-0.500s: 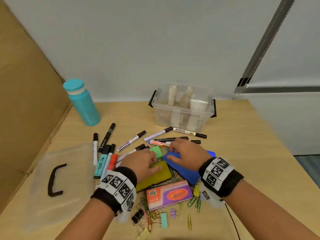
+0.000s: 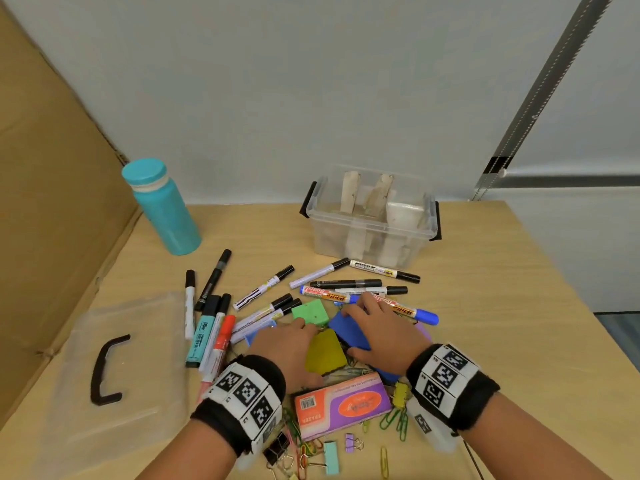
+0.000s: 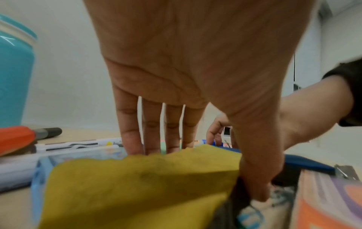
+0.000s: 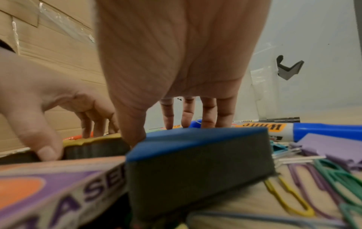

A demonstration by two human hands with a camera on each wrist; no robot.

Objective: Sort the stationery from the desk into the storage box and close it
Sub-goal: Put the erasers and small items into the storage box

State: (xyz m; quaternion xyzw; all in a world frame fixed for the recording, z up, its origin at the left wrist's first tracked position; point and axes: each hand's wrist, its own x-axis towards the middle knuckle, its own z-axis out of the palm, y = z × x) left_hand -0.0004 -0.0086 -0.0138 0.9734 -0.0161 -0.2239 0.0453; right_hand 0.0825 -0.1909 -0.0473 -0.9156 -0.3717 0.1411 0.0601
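Note:
My left hand (image 2: 298, 348) grips a yellow-topped board eraser (image 2: 325, 353) in the middle of the stationery pile. Its fingers (image 3: 152, 139) hook over the far edge and the thumb presses the near right side. My right hand (image 2: 374, 334) grips a blue-topped eraser (image 2: 348, 332) right beside it, fingers (image 4: 207, 114) over the far edge and thumb on the left side. The clear storage box (image 2: 374, 226) stands open at the back of the desk with cardboard dividers inside. Its clear lid (image 2: 138, 393) with a black handle lies at the left.
Several markers (image 2: 263, 289) lie scattered between the hands and the box. A boxed eraser (image 2: 343, 401), paper clips (image 2: 391, 420) and binder clips (image 2: 277, 448) sit near my wrists, and a green block (image 2: 310, 313) lies by my left fingertips. A teal bottle (image 2: 162, 209) stands back left beside a cardboard wall (image 2: 52, 202).
Both hands have closed round their erasers. The yellow eraser now looks tipped up from the pile, and the blue one has shifted slightly under my right hand.

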